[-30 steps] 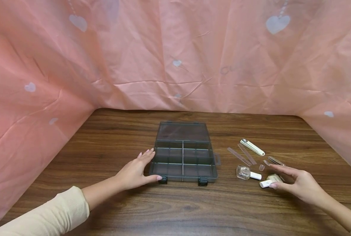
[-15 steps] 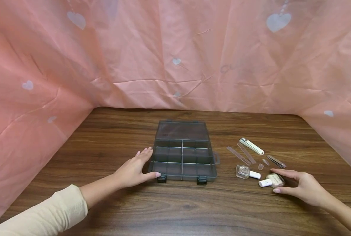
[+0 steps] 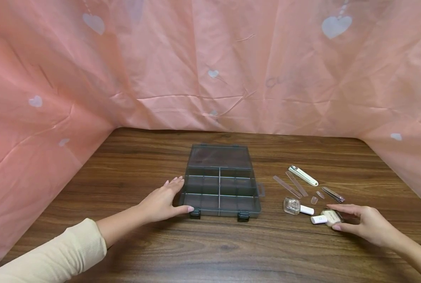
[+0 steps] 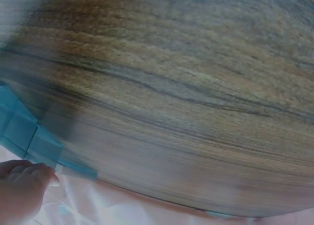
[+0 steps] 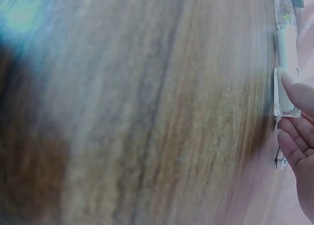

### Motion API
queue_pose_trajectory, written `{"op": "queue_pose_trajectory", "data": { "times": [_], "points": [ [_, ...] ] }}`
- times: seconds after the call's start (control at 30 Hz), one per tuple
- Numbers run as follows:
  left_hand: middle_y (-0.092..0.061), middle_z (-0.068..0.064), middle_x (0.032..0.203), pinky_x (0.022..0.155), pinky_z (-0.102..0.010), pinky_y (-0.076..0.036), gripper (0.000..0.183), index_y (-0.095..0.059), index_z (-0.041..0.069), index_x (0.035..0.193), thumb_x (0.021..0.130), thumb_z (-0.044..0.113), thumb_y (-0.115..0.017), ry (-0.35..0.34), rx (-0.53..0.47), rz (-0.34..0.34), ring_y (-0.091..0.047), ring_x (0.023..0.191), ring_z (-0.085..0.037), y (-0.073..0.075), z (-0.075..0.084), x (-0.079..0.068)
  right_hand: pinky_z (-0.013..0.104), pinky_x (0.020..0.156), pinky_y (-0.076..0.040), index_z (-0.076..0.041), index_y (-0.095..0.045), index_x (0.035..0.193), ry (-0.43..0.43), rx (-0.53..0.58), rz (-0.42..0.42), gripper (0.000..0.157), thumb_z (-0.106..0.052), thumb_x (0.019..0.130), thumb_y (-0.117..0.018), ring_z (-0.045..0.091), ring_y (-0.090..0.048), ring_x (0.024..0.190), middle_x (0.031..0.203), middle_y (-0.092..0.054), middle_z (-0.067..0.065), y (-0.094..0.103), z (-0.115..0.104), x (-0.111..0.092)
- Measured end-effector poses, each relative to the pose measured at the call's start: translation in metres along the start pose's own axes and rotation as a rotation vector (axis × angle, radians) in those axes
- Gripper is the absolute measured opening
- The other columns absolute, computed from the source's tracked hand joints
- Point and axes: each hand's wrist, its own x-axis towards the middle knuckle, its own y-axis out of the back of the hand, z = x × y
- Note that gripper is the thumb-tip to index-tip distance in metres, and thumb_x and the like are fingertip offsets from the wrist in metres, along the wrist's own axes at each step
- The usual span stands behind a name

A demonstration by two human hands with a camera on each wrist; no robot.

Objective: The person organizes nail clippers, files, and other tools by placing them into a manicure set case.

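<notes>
My left hand lies along the left side of a grey see-through compartment box, fingertips at its side wall and thumb by the front left latch. The box's lid is laid back. On the right, my right hand pinches a cream nail polish bottle between thumb and fingers; the bottle lies on its side, white cap pointing left. In the right wrist view the thumb is against this bottle. Beside it lies a clear glitter nail polish bottle with a white cap.
Behind the bottles lie a white-handled nail clipper, a small metal nail clipper, two thin clear strips and two small clear nail tips. A pink curtain with hearts surrounds the wooden table.
My right hand has shifted back from the cap and nail tips to the sides of the cream bottle, uncovering the small nail clipper. My left hand has stayed at the box.
</notes>
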Motion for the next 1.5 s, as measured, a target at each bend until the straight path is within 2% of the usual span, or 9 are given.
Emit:
{"op": "queue_pose_trajectory", "data": {
  "times": [0.27, 0.43, 0.73, 0.93, 1.17, 1.5],
  "points": [
    [-0.036, -0.026, 0.144, 0.113, -0.05, -0.026, 0.087, -0.038, -0.011, 0.136, 0.079, 0.048, -0.067, 0.007, 0.011, -0.017, -0.031, 0.137, -0.037, 0.002, 0.002, 0.0, 0.007, 0.06, -0.043, -0.013, -0.069, 0.099, 0.014, -0.003, -0.008, 0.038, -0.013, 0.063, -0.083, -0.017, -0.052, 0.08, 0.092, -0.057, -0.032, 0.0, -0.006, 0.003],
    [-0.035, -0.026, 0.144, 0.113, -0.05, -0.025, 0.086, -0.037, -0.011, 0.136, 0.08, 0.048, -0.066, 0.016, 0.006, -0.03, -0.03, 0.137, -0.037, 0.003, 0.003, 0.001, 0.006, 0.059, -0.041, -0.014, -0.069, 0.094, 0.042, 0.002, -0.003, 0.036, -0.011, 0.061, -0.083, -0.016, -0.053, 0.077, 0.087, -0.059, -0.03, -0.001, -0.007, 0.006],
    [-0.035, -0.026, 0.144, 0.113, -0.05, -0.026, 0.086, -0.038, -0.011, 0.136, 0.08, 0.048, -0.066, 0.022, 0.009, -0.029, -0.031, 0.136, -0.037, 0.002, 0.003, 0.0, 0.009, 0.059, -0.043, -0.011, -0.068, 0.093, -0.004, 0.043, -0.008, 0.035, -0.011, 0.061, -0.084, -0.015, -0.054, 0.075, 0.084, -0.06, -0.029, 0.001, -0.011, 0.005],
    [-0.035, -0.026, 0.144, 0.113, -0.05, -0.026, 0.086, -0.038, -0.011, 0.135, 0.08, 0.048, -0.066, 0.02, 0.013, -0.028, -0.032, 0.136, -0.037, 0.002, 0.004, 0.0, 0.008, 0.058, -0.041, -0.014, -0.069, 0.093, -0.044, 0.062, 0.001, 0.033, -0.012, 0.063, -0.083, -0.014, -0.053, 0.074, 0.082, -0.06, -0.029, 0.005, -0.016, 0.006],
    [-0.035, -0.026, 0.144, 0.113, -0.05, -0.027, 0.086, -0.038, -0.011, 0.135, 0.08, 0.048, -0.066, 0.018, 0.014, -0.027, -0.031, 0.136, -0.037, 0.003, 0.005, 0.0, 0.005, 0.06, -0.04, -0.015, -0.069, 0.093, -0.026, 0.089, 0.064, 0.036, -0.008, 0.061, -0.084, -0.012, -0.053, 0.072, 0.08, -0.059, -0.028, 0.009, -0.022, 0.01],
    [-0.035, -0.026, 0.144, 0.112, -0.051, -0.027, 0.086, -0.038, -0.011, 0.136, 0.08, 0.048, -0.066, 0.007, 0.015, -0.022, -0.032, 0.136, -0.038, 0.003, 0.004, 0.0, 0.005, 0.06, -0.043, -0.008, -0.069, 0.094, -0.042, 0.128, 0.127, 0.034, -0.006, 0.063, -0.083, -0.012, -0.054, 0.073, 0.085, -0.058, -0.032, 0.01, -0.04, 0.024]
  ]
}}
